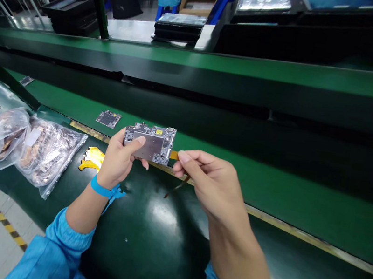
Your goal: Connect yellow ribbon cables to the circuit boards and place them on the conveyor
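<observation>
The long green belt (320, 208) runs across in front of you, under a raised green ledge (254, 68); your side is the dark green bench top (140, 255), glossy under the light; beyond the ledge stands a stack of black trays (178, 32); on the bench to your left lie two clear plastic bags, the flatter bag (52, 151) packed with coppery pieces and the rounder bag (5, 134) touching it; your right hand (209, 171) has thumb and forefinger pinched together on a ribbon cable, while your left hand (120, 157) is clamped on a circuit board (148, 145), thumb flat on its metal plate and fingers beneath; that board is held up between your hands, over the near edge of the belt; a smaller-looking loose board (108, 118) lies on the belt just past your left hand, and another board (26, 81) farther left; yellow flex cables (93, 158) lie bunched beside your left wrist, which wears a blue band (104, 188); smallest, the orange end of the ribbon cable (173, 155) meets the held board's right edge; whether it is seated, you cannot tell.
</observation>
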`<state>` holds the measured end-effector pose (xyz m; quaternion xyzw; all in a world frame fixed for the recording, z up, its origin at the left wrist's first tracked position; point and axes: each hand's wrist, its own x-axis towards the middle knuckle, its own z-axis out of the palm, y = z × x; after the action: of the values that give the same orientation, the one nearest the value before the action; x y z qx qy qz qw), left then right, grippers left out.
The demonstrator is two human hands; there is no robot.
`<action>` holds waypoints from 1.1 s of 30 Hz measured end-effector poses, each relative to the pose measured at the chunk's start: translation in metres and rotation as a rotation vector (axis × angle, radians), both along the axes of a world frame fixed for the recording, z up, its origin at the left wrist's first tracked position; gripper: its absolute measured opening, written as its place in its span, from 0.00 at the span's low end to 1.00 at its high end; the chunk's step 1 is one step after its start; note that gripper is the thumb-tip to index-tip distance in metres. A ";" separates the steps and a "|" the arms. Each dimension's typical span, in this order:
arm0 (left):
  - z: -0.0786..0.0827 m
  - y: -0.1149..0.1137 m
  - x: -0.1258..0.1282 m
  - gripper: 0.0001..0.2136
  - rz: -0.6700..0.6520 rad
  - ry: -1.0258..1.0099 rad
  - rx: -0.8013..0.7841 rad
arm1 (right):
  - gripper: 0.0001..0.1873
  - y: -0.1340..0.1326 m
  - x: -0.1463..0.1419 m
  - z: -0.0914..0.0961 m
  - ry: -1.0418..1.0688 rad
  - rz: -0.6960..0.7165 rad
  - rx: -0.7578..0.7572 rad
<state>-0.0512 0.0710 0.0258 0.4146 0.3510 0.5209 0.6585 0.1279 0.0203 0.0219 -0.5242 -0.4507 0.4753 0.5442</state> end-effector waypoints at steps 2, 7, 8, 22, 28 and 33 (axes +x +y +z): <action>0.000 0.000 0.000 0.18 -0.006 0.008 0.002 | 0.28 0.000 0.000 0.000 -0.019 0.005 0.003; -0.002 -0.001 0.001 0.18 0.002 0.015 -0.003 | 0.28 0.001 0.000 -0.002 0.007 0.003 0.015; -0.002 -0.001 0.001 0.18 -0.003 0.016 -0.005 | 0.28 0.002 0.000 -0.002 0.014 0.009 0.015; -0.008 0.004 -0.001 0.14 0.022 0.084 0.059 | 0.17 0.003 -0.001 -0.005 -0.055 -0.090 0.015; 0.001 0.014 -0.024 0.14 0.216 0.109 0.120 | 0.16 0.021 0.036 -0.014 -0.118 -0.330 -0.063; 0.001 0.020 -0.034 0.13 0.279 0.071 0.139 | 0.10 0.055 0.087 -0.030 -0.371 -0.617 -0.231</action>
<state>-0.0856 0.0909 0.0273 0.4244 0.3912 0.6154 0.5368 0.2154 0.0757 -0.0085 -0.7703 -0.3057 0.2337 0.5085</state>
